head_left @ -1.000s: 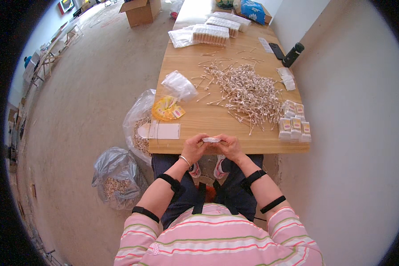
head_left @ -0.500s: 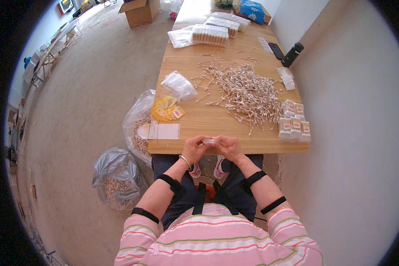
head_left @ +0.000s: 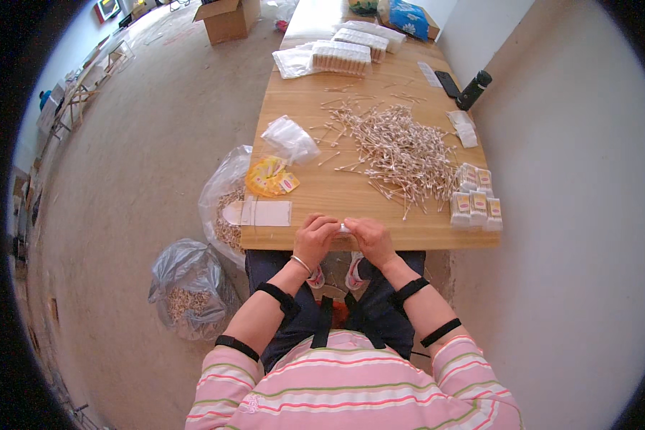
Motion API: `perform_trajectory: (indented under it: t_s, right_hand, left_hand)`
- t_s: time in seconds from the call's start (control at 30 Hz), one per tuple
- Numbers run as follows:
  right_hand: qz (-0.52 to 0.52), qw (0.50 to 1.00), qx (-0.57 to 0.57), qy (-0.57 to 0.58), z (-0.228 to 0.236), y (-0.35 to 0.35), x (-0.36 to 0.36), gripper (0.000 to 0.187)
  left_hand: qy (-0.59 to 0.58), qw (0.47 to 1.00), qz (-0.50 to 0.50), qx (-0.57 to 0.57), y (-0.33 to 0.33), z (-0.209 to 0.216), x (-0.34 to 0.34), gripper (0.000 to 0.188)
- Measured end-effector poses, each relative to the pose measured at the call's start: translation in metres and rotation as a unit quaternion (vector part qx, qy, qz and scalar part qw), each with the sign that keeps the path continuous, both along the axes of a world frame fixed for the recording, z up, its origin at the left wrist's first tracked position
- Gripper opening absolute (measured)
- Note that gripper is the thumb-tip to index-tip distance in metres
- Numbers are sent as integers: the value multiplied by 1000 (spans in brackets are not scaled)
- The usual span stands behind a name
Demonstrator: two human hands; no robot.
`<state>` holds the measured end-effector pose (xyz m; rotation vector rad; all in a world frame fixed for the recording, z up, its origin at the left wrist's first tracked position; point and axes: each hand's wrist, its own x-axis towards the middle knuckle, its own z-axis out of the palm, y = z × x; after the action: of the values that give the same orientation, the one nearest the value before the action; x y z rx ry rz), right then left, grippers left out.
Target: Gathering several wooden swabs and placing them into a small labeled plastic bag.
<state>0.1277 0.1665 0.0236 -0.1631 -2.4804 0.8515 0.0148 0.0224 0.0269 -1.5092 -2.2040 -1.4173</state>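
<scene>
At the table's near edge, my left hand (head_left: 314, 242) and my right hand (head_left: 370, 241) meet, fingers closed on a small clear plastic bag (head_left: 345, 229). Its white upper edge shows between my fingertips; most of it is covered, so its contents cannot be made out. Beyond my hands spreads a big loose heap of cotton swabs (head_left: 405, 147). To its right stand several filled swab packs (head_left: 478, 204) with yellow labels. Nearest my left hand lies a white card (head_left: 271, 213), with fanned yellow label cards (head_left: 269, 177) and empty clear bags (head_left: 291, 138) behind it.
Bundled swab packs (head_left: 340, 57) lie at the wooden table's (head_left: 322, 193) far end. A phone (head_left: 448, 84) and a dark bottle (head_left: 474, 90) are by the right wall. Two plastic sacks of swabs, a clear sack (head_left: 218, 190) and a grey sack (head_left: 192, 287), stand left on the floor.
My fingers have shifted on the small bag, curling over its upper edge. It has turned from lying flat between my hands to being pinched at the top.
</scene>
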Motion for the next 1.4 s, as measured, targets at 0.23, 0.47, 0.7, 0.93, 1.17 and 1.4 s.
perform_trajectory:
  t_s: [0.23, 0.47, 0.7, 0.93, 1.17, 1.4]
  right_hand:
    - [-30, 980, 192, 46, 15, -7, 2, 20]
    - [-28, 967, 248, 48, 12, -8, 5, 19]
    - [-45, 976, 206, 58, 17, -11, 6, 19]
    - [-40, 972, 231, 27, 18, -12, 7, 18]
    - [-40, 993, 111, 0, 20, -9, 5, 16]
    - [-5, 993, -115, -40, 20, -8, -9, 16]
  left_hand:
    - [84, 996, 25, -29, -10, 7, 3, 11]
    - [45, 997, 59, -18, -12, 1, 14, 12]
    - [-71, 992, 98, 22, -8, -1, 17, 15]
    - [29, 998, 47, -16, -13, -4, 7, 12]
    - [-63, 997, 41, -27, -12, -1, 7, 15]
    - [-205, 978, -1, -40, -9, -2, 2, 20]
